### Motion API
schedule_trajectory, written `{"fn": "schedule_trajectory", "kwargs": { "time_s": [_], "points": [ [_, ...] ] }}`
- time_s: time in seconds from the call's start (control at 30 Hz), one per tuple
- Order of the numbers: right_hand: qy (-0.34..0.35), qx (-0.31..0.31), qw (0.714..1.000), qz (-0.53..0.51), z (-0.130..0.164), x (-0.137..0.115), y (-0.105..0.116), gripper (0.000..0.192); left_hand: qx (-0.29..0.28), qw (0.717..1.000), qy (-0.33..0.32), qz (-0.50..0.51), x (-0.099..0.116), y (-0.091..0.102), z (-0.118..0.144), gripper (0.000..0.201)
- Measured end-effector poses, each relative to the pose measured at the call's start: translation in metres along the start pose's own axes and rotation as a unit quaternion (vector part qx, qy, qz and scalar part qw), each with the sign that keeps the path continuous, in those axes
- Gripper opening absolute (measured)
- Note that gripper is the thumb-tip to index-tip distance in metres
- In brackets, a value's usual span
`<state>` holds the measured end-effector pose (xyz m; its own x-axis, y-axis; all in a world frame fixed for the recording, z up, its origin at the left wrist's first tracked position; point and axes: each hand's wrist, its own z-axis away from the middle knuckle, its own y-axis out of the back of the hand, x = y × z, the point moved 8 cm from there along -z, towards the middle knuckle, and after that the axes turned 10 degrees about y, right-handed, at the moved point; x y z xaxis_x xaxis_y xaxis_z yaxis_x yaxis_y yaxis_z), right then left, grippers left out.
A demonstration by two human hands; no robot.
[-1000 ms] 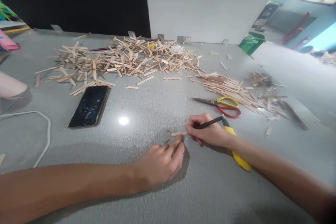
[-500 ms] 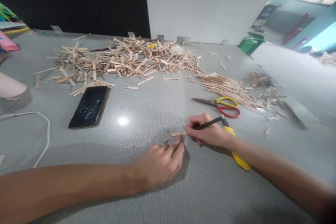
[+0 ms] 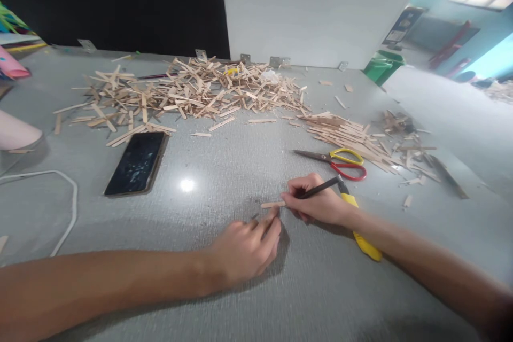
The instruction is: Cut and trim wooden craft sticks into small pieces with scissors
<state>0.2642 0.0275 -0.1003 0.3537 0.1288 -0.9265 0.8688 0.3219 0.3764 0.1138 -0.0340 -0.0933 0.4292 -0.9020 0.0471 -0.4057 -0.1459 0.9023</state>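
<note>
My right hand point(image 3: 316, 200) is closed round a slim black pen point(image 3: 320, 188), which slants up and to the right; its tip is hidden by the fingers. Below those fingertips lies a small flat wooden stick point(image 3: 270, 205), its right end covered by the hand. My left hand point(image 3: 248, 248) has its fingers bent and presses the stick against the grey table point(image 3: 180, 310) with a fingertip. Under my right wrist sits a tool with yellow handles point(image 3: 365, 246), partly hidden. Just beyond the right hand are scissors point(image 3: 328, 158) with one yellow and one red handle loop.
A large heap of wooden sticks point(image 3: 192, 91) spreads along the back, beside a tidier pile point(image 3: 340, 133) at right. A phone point(image 3: 138, 163) and a white cable point(image 3: 74, 197) lie at left. Black and white panels point(image 3: 312, 10) stand behind. A green bin point(image 3: 382, 67) is at far right.
</note>
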Motion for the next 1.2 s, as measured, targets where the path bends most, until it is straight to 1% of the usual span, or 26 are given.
{"fn": "schedule_trajectory", "kwargs": {
  "time_s": [0.1,0.23,0.37,0.53,0.83,1.2],
  "points": [
    [-0.006,0.009,1.000,0.001,0.0000,0.0001,-0.0004,0.040,0.002,1.000,-0.002,0.000,0.0004,-0.0002,0.0006,0.038],
    [-0.008,0.003,1.000,0.011,-0.0015,-0.0033,-0.0022,0.037,-0.002,1.000,-0.001,0.006,0.0001,-0.0018,-0.0003,0.038],
    [-0.003,0.004,1.000,0.021,-0.0031,-0.0050,-0.0019,0.039,0.009,1.000,-0.003,0.015,0.0006,0.0001,-0.0007,0.038],
    [0.000,0.007,1.000,0.027,-0.0038,-0.0022,-0.0020,0.041,-0.001,1.000,0.000,0.012,0.0006,-0.0012,0.0000,0.037],
    [0.016,0.007,0.999,0.038,-0.0035,-0.0048,-0.0031,0.043,0.002,1.000,0.002,0.004,0.0008,0.0007,-0.0014,0.037],
    [0.012,0.000,0.999,0.049,-0.0038,-0.0067,-0.0033,0.042,0.008,1.000,0.000,0.001,0.0016,0.0019,-0.0009,0.038]
  ]
}}
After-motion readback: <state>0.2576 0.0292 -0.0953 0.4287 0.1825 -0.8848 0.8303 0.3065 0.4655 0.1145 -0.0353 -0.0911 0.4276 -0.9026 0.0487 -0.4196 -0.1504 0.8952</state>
